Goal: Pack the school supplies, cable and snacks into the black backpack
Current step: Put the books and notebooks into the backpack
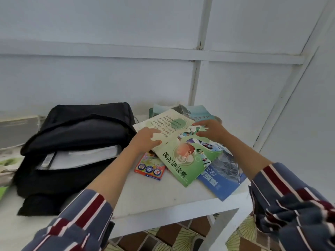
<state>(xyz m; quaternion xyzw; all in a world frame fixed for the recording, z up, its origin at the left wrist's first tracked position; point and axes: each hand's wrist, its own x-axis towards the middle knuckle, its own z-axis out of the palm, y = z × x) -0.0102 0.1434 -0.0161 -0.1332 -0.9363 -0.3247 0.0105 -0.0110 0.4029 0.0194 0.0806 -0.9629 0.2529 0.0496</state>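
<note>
The green booklet (175,153) lay on top of the loose pile of books on the white table (154,198), its long axis running from far-left to near-right, between the two hands. The left hand (146,141) had curled fingers pinching its left edge, and the right hand (213,131) was bent over the far right edge, apparently gripping too. The black backpack (78,124) sat just left of the pile, mouth gaping toward the person, nearer the left hand - so I judged the carry would go leftward.
</note>
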